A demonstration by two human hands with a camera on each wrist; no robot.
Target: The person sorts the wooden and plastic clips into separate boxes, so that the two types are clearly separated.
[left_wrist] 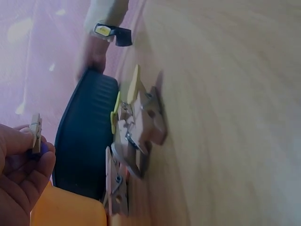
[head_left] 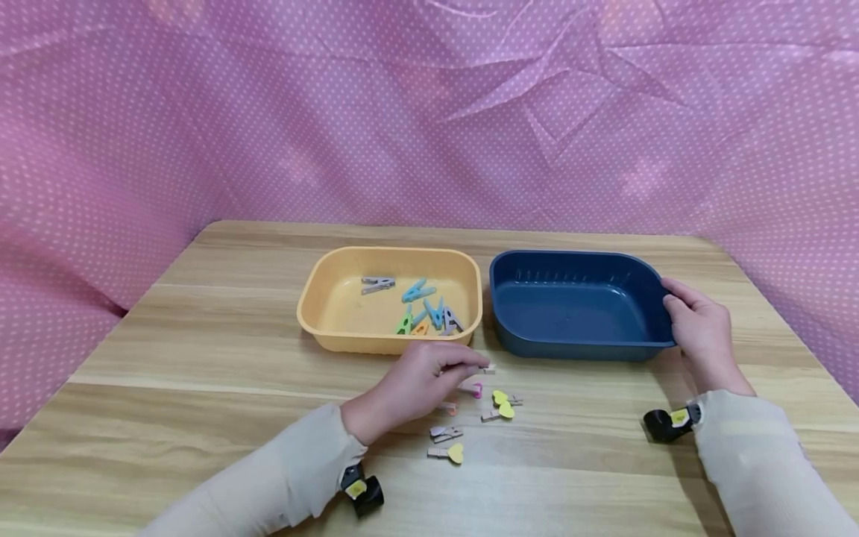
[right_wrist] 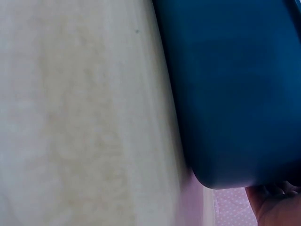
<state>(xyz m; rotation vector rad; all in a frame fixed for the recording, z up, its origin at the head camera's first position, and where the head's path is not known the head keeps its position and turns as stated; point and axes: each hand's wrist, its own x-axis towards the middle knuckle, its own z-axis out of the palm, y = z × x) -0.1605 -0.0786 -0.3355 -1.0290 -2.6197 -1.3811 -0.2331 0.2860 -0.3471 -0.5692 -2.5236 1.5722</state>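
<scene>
My left hand (head_left: 423,377) is raised over the near side of the table, just in front of the yellow bin (head_left: 315,332). Between thumb and fingers it pinches a small wooden clothespin (left_wrist: 36,127); a bit of purple shows behind it in the left wrist view. Under and beside this hand lie several wooden clothespins, among them one with a yellow heart (head_left: 456,453), a pair with yellow hearts (head_left: 506,410) and one with a pink decoration (head_left: 477,390). My right hand (head_left: 701,335) grips the right end of the blue bin (head_left: 570,349) at its rim.
Several plastic clothespins lie in the yellow bin, including blue ones (head_left: 435,313), a green one (head_left: 405,322) and a grey one (head_left: 379,283). Both bins stand side by side on the wooden table (head_left: 201,358). Pink dotted cloth (head_left: 403,134) hangs behind and at the sides.
</scene>
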